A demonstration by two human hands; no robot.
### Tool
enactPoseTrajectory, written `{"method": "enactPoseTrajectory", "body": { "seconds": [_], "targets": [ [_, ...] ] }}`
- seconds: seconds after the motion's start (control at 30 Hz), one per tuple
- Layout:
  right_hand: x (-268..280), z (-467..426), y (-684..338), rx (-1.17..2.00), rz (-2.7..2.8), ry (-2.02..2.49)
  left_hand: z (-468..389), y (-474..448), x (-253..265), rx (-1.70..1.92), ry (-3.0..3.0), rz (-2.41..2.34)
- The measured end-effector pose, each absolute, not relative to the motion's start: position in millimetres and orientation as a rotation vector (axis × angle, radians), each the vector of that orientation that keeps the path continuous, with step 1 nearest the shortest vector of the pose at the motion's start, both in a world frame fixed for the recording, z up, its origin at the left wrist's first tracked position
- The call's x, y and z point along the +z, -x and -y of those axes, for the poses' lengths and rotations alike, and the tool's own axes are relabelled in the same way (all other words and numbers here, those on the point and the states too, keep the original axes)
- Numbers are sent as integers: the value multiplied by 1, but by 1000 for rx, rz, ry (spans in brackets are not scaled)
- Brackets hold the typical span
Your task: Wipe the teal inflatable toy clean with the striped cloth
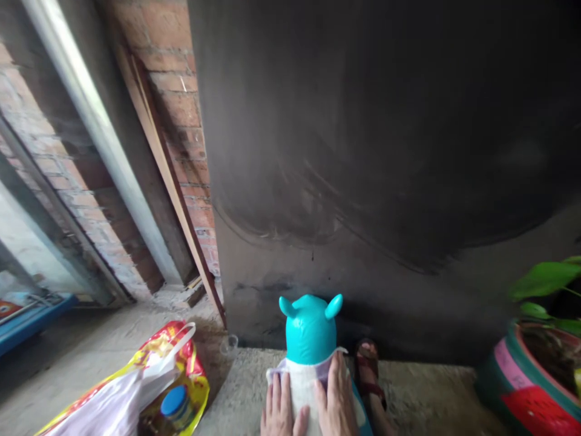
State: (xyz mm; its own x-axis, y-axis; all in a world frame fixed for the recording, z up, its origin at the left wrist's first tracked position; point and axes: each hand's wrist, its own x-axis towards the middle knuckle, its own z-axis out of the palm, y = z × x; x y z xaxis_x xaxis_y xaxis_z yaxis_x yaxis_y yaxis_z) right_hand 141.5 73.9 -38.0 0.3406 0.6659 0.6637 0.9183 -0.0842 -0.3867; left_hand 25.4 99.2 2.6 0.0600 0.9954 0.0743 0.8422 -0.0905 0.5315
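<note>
A turquoise inflatable animal toy (311, 330) with two ears or horns stands on the floor before a dark board, its lower body out of view. A pale cloth (302, 380) is draped over its back. My left hand (279, 407) lies flat on the left part of the cloth with its fingers stretched out. On the right part rests my right hand (334, 402), also flat with the fingers extended. Both palms press on the cloth over the toy. A sandalled foot (371, 378) is just right of the toy.
A red and yellow bag (200, 387) holds white plastic and a blue-lidded jar (175, 407) at the lower left. To the right stands a potted plant (499, 369). The black board (363, 151) rises behind the toy, and a wooden plank (170, 181) leans against brick.
</note>
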Motion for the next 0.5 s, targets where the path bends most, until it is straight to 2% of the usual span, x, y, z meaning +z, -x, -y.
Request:
{"method": "enactPoseTrajectory", "body": {
  "seconds": [0.1, 0.33, 0.5],
  "targets": [
    [-23, -85, -157, -282, 1439, 1793, -89, -7, -19, 609, -2028, -1734],
    [33, -122, -172, -38, 1442, 1597, -120, -33, 12, 890, -1993, -1536],
    [40, -143, -163, 40, 1292, 1635, -123, -35, 12, 924, -2000, -1565]
  ]
}}
